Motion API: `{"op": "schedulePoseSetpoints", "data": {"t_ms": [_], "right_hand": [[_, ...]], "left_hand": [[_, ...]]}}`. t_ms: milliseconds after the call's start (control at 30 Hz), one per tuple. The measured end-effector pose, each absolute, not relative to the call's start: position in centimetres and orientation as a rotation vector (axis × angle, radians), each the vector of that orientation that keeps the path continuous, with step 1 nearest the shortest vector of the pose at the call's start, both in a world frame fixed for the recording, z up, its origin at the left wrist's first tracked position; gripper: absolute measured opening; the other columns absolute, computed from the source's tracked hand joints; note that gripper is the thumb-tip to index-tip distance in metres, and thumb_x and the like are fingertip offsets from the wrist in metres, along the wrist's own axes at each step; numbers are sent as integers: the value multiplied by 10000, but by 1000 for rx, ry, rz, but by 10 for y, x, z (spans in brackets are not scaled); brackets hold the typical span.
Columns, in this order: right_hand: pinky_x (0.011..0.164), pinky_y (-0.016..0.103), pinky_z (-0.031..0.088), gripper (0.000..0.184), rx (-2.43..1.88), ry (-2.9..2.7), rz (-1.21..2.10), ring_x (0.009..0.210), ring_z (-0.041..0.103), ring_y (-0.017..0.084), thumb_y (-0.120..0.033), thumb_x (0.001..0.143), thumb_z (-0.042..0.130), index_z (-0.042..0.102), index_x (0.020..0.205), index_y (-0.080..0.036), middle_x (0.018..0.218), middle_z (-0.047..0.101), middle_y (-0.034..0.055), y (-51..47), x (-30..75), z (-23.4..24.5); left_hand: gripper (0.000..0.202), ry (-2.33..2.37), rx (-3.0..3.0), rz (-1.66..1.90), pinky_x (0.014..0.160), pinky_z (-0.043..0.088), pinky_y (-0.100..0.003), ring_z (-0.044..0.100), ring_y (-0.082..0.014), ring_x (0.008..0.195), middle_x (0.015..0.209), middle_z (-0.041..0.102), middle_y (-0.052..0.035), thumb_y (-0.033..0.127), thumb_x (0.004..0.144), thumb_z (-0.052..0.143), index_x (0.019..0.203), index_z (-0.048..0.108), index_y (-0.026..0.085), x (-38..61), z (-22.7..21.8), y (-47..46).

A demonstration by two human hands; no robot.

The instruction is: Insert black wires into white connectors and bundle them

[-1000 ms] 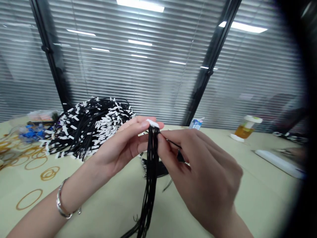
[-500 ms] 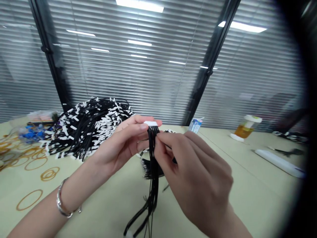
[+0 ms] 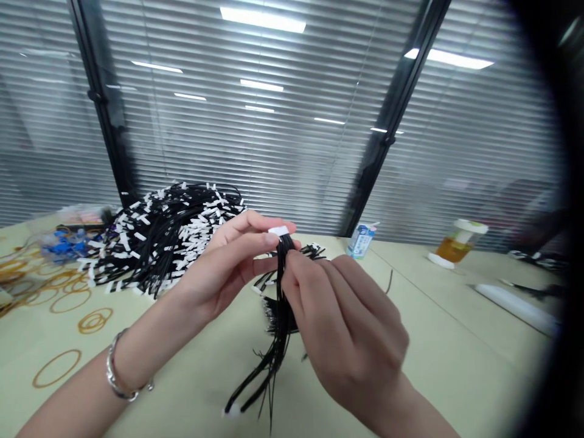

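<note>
Between the thumb and fingers of my left hand is the white connector of a black wire harness. The harness hangs down from it in loose strands towards the table. My right hand is closed in a pinch at the wires just below the connector; its fingertips are partly hidden, and a thin dark wire end shows beyond its knuckles. Behind the hanging strands lies a bundle of black wires with bare silvery ends, partly covered by my right hand.
A large heap of black cables with white connectors lies at the back left. Yellow rubber bands and blue pieces are further left. A small carton, a cup of amber liquid and a white bar-shaped object stand or lie right.
My right hand has shifted slightly left and down along the wires. The hanging strands have swung a little, and the carton shows more fully. My left hand keeps its hold on the connector.
</note>
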State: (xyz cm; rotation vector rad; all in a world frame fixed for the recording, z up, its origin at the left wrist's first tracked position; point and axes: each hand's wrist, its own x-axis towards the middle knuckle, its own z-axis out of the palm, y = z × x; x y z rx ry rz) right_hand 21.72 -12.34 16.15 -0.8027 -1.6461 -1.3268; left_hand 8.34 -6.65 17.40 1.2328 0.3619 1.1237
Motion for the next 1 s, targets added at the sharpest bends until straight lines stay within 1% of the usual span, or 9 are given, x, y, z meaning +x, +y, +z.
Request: {"op": "schedulePoseSetpoints", "data": {"t_ms": [167,333,567,667,733,833,867,933,1000], "right_hand": [[525,292,435,136,-822,-1675,-1279,539,478,122,-16,743,642,610,866,-64,580,602,29,-124,216,160],[575,292,449,164,-804,-1687,-1263,556,492,124,12,727,644,599,857,-77,601,604,23,-120,216,162],[593,281,415,139,-783,-1724,-1237,586,501,123,-16,786,581,571,901,-93,703,632,29,-88,224,160],[602,259,404,86,-973,-1799,-992,639,548,123,-92,839,538,587,891,-139,774,656,18,-84,228,166],[575,237,398,103,-1172,-1911,-651,635,571,113,-155,877,501,601,899,-158,756,657,0,-92,228,167],[544,212,407,257,-1225,-2125,-243,603,574,95,-164,897,443,565,1122,-177,799,668,-13,-117,225,147],[568,221,431,358,-1190,-2195,-245,633,587,109,-144,897,411,496,1245,-152,824,670,8,-127,223,133],[584,261,463,520,-933,-2441,-381,717,608,169,-126,861,411,345,1361,1,852,673,87,-147,220,100],[533,248,459,519,-757,-2613,-318,648,595,161,-191,876,444,364,1367,-45,776,675,44,-164,222,69]], "left_hand": [[72,231,1242,1157,778,534,-264,654,-169,896,967,684,-7,137,770,671,760,624,190,81,172,-66],[86,245,1249,1147,804,523,-303,648,-176,908,942,672,-16,137,767,680,758,602,173,80,171,-67],[109,364,1176,1257,810,509,-248,632,-130,889,992,673,-28,113,715,702,738,606,159,87,166,-55],[104,417,1170,1286,844,505,-229,622,-130,945,1035,666,-39,155,736,711,786,619,158,89,160,-48],[124,467,1131,1327,869,504,-219,624,-139,979,1055,666,-46,155,742,714,829,625,158,86,155,-46],[123,500,980,1429,886,512,-219,630,-172,1022,1081,669,-68,128,771,674,881,627,158,73,142,-43],[124,497,911,1455,882,518,-214,637,-173,1012,1071,673,-76,108,788,644,902,630,154,67,136,-42],[137,483,757,1461,861,537,-220,654,-175,972,1030,684,-89,69,815,580,918,635,141,53,122,-38],[156,522,617,1411,831,554,-210,671,-161,919,1034,682,-100,54,847,532,946,628,126,41,105,-32]]}}
